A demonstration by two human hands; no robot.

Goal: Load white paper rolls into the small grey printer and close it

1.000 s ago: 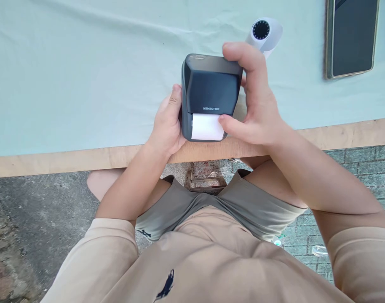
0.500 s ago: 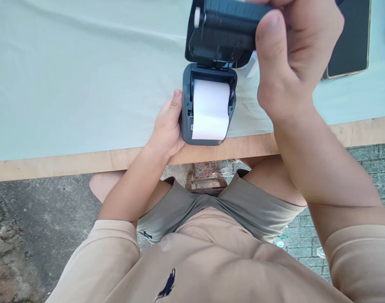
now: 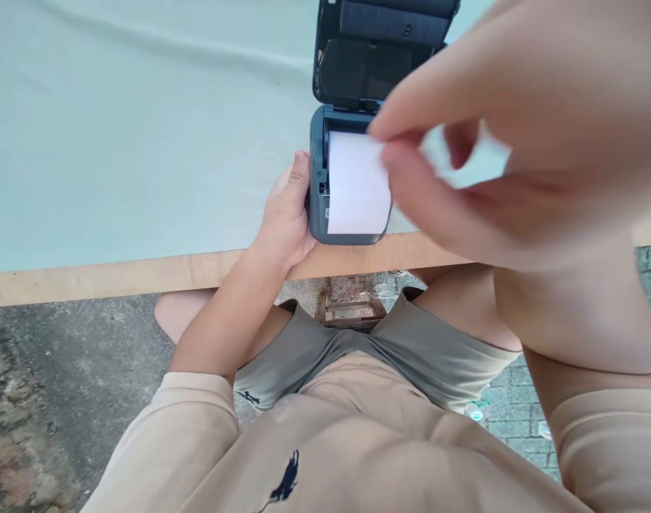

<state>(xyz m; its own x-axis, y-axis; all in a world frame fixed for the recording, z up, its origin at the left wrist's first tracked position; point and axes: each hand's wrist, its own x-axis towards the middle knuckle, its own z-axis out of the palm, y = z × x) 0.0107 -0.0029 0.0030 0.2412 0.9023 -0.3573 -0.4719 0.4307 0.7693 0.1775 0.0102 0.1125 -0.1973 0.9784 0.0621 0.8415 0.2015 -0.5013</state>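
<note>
Left hand (image 3: 288,210) cups the open printer (image 3: 352,121) from its side, apparently steadying it; right hand (image 3: 550,121), finger and thumb nearly together, overlaps the paper roll (image 3: 357,185), pinch unclear

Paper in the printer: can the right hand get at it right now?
Probably yes. The lid stands open, leaving the paper bare from above, and the right hand is at its upper right edge; blur hides whether it touches.

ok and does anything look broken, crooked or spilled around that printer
Nothing stands out: the printer has its lid open, the paper lies fairly straight, and no spill or damage shows. The blurred right hand covers part of the view.
</note>
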